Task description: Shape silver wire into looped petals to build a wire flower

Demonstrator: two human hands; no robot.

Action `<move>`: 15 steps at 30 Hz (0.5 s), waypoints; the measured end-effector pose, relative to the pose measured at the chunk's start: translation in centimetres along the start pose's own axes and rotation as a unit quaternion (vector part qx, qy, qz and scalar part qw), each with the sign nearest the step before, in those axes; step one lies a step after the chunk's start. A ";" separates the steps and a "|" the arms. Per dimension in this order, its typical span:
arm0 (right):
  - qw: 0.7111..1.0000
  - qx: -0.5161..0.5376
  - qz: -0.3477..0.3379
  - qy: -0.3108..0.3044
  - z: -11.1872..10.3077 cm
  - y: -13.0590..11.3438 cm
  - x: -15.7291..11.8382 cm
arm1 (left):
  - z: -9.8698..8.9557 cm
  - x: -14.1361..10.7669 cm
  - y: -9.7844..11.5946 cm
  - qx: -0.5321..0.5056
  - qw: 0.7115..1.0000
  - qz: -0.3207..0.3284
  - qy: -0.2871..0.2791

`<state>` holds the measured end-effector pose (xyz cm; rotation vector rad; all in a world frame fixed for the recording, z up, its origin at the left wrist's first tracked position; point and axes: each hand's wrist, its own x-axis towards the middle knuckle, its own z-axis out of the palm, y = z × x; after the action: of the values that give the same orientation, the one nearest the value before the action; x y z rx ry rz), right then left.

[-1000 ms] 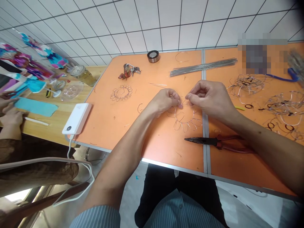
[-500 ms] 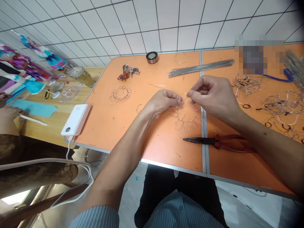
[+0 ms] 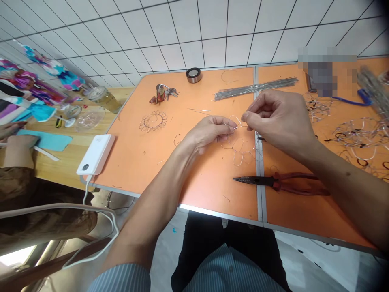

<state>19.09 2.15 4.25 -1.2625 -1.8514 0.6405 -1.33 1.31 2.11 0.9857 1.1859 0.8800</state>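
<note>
Wire ring pinched in both hands, gripped parts hidden.

Bright light glares softly off the orange table, and the view's edges look stretched

Looped wire ring, center: thin shiny metal. Wire bundle, upper right of center: gray metal, straight strands, dull sheen. Pliers, lower right of center: dark metal jaws, red handles smooth, look plastic. Orange tabletop: smooth, semi-gloss, metal-look edge strip. Power bank, left: smooth white plastic look. Side table, far left: light wood grain, slight gloss. Wall tiles, top: white, smooth. Striped shirt, bottom: matt cloth.
</note>
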 end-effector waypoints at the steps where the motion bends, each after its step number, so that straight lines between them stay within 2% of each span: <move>1: 1.000 -0.002 -0.002 0.000 -0.1 -0.1 0.0 | 0.0 -0.1 0.1 0.002 1.000 -0.001 -0.001; 15: 1.000 -0.019 -0.012 -0.007 -0.6 -1.3 -0.2 | 0.3 -0.1 -0.3 0.005 1.000 0.026 -0.009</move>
<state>18.93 1.49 5.57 -1.2614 -1.8964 0.6041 -1.07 1.11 1.86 1.0354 1.1547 0.9051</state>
